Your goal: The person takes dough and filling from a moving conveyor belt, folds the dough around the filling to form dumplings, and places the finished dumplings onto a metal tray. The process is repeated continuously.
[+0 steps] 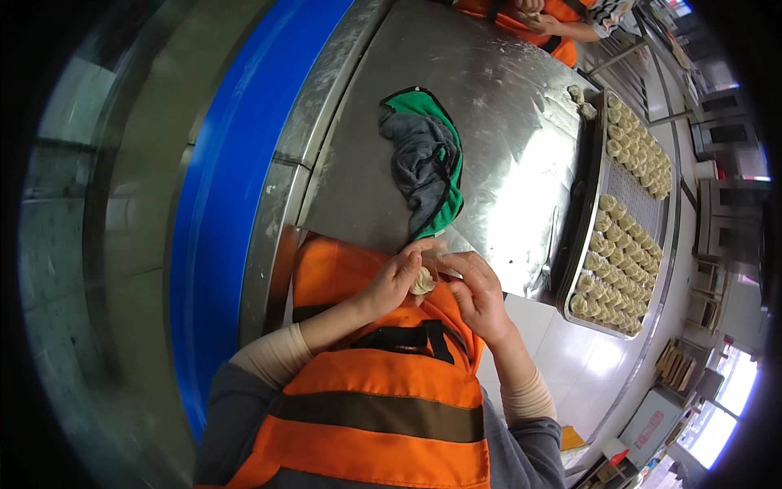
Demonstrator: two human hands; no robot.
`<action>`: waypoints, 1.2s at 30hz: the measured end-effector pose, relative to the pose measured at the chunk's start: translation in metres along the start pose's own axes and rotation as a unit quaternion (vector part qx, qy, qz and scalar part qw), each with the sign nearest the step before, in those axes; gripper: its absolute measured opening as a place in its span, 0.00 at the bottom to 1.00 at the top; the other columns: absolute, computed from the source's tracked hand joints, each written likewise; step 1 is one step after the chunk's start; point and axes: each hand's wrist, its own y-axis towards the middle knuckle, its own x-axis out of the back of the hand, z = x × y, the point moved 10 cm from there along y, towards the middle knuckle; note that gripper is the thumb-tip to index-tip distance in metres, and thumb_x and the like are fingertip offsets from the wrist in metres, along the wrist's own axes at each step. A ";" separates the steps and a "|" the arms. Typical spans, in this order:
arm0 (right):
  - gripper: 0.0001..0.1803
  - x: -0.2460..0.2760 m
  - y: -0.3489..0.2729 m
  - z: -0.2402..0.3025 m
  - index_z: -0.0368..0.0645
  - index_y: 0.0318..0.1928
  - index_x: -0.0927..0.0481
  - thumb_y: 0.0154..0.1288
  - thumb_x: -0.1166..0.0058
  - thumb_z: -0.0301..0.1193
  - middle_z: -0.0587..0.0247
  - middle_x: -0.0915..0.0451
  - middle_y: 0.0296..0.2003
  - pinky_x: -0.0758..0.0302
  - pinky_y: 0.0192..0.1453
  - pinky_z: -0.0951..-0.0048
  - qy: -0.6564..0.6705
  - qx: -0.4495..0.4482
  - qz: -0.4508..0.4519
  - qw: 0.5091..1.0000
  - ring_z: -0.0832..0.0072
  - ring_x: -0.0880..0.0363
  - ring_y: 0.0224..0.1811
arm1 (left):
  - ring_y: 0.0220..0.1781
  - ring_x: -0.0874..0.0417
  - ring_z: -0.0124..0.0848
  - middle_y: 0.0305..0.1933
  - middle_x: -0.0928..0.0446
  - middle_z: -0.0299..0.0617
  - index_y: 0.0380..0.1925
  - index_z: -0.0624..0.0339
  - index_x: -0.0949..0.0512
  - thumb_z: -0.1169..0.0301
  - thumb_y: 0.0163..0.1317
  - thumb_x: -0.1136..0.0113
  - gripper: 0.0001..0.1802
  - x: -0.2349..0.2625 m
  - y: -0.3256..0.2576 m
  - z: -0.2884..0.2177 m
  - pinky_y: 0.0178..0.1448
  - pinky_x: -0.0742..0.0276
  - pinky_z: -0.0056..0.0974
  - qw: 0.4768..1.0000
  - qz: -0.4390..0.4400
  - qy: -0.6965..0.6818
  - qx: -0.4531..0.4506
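Note:
In front of my apron, at the table's near edge, my left hand (397, 279) is closed around a small pale pleated dumpling (423, 282). Its folded top faces up between the two hands. My right hand (479, 295) comes in from the other side, its fingers curled toward the dumpling. Those fingertips are blurred, and what they grip cannot be made out. Just beyond the hands, a crumpled grey and green cloth (423, 159) lies on the metal table (497, 106).
On the right, a metal tray (634, 183) holds rows of dumplings (623, 253). A few loose dumplings (582, 102) sit beside its far corner. Across the table stands a person in an orange apron (562, 10), hands together. A blue strip (216, 212) runs along the left.

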 end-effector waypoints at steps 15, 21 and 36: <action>0.19 0.086 -0.014 -0.012 0.46 0.50 0.19 0.56 0.33 0.30 0.65 0.21 0.40 0.26 0.51 0.67 -0.105 0.016 -0.102 0.989 0.66 0.21 0.46 | 0.55 0.19 0.35 0.58 0.23 0.48 0.75 0.61 0.46 0.32 0.72 0.71 0.47 -0.048 0.033 -0.006 0.56 0.24 0.35 0.992 0.005 -0.087 0.093; 0.24 0.307 -0.036 -0.163 0.45 0.56 0.19 0.58 0.33 0.32 0.58 0.15 0.47 0.19 0.48 0.68 -0.169 -0.264 -0.326 0.892 0.69 0.17 0.46 | 0.41 0.17 0.34 0.42 0.19 0.46 0.62 0.64 0.32 0.36 0.74 0.68 0.41 -0.005 0.021 -0.022 0.49 0.23 0.37 0.997 -0.027 -0.013 0.071; 0.17 0.344 0.009 -0.274 0.45 0.43 0.15 0.50 0.37 0.28 0.50 0.15 0.41 0.20 0.52 0.56 -0.419 -0.322 -0.074 0.846 0.52 0.17 0.47 | 0.38 0.18 0.33 0.40 0.19 0.47 0.55 0.65 0.27 0.43 0.78 0.65 0.34 0.037 -0.007 -0.031 0.44 0.23 0.34 0.990 -0.121 0.032 0.061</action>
